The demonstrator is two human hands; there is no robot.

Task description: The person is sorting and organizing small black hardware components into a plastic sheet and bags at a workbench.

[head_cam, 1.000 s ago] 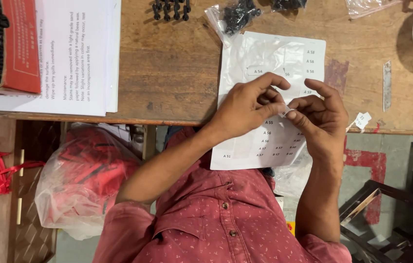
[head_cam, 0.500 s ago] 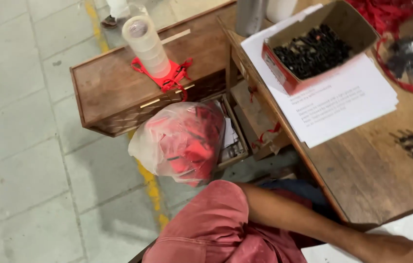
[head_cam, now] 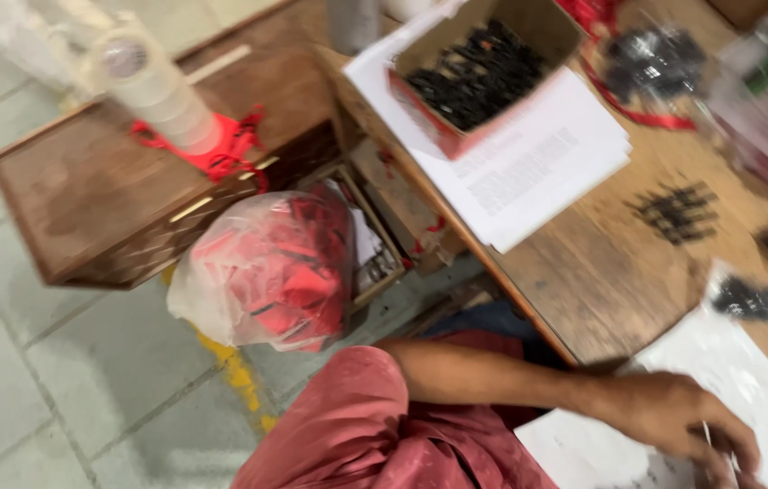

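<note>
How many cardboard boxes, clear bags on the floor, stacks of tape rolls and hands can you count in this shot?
Cardboard box of black parts: 1
Clear bag of red pieces, on the floor: 1
Stack of tape rolls: 1
Left hand: 1
Total: 4

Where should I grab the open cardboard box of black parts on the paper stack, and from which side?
Grip the cardboard box by its near red side wall, coming from above and from the table edge. It is open-topped and full of small black parts, so a rim pinch keeps it level. The paper stack beneath could slide; lift straight up.
</note>
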